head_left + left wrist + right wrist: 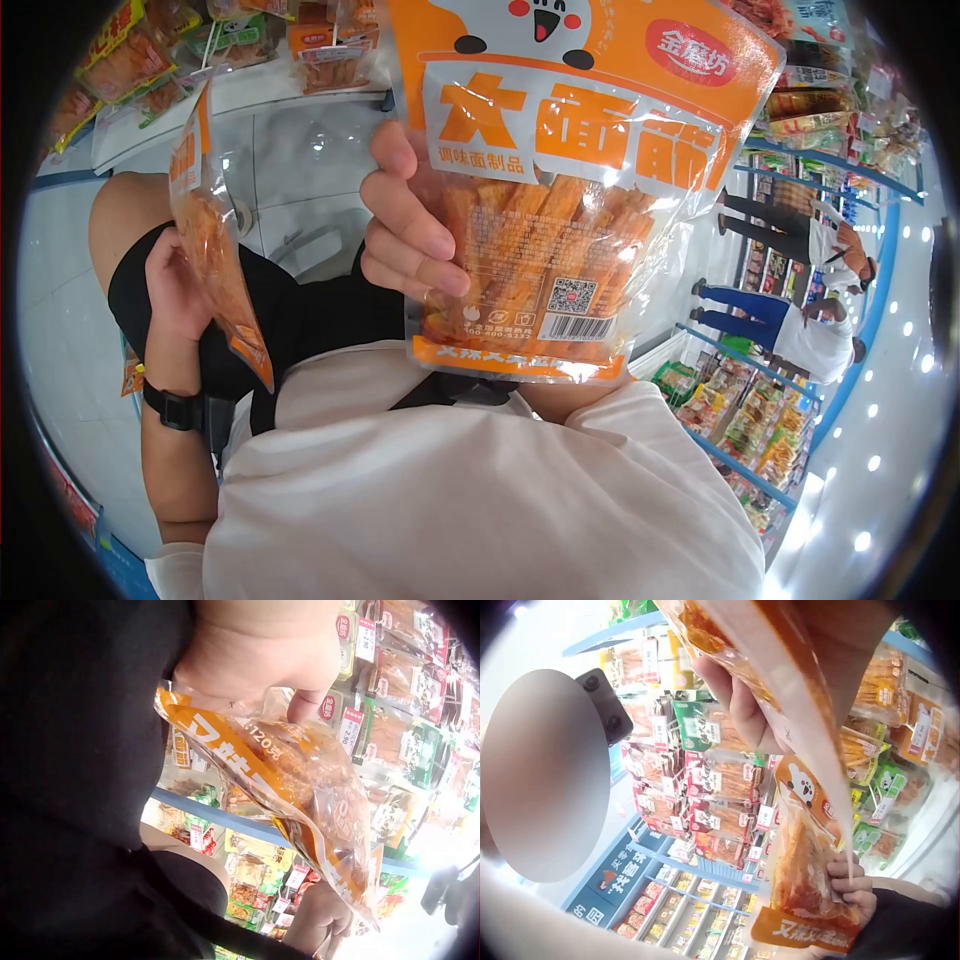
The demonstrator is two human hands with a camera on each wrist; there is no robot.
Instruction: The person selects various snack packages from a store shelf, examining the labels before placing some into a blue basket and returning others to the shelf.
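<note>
In the head view, my right hand (412, 225) grips the left edge of a large orange-and-clear snack bag (545, 130), its fingers curled over the side that shows. Reddish strips fill that bag, which has a QR code near its bottom. My left hand (180, 290) holds a second similar bag (215, 250), seen nearly edge-on. From the left wrist, the left hand (259, 656) pinches its bag (277, 765) by one edge. The right wrist view has the right hand (742, 709) on its bag (802, 690), with the left-hand bag (802, 862) beyond.
Hanging snack packets (720, 772) with price tags fill racks close by. A white shelf edge (250, 95) crosses the upper left in the head view. Two people (810, 290) stand by shelving on the right. Tiled floor (300, 150) shows beyond my legs.
</note>
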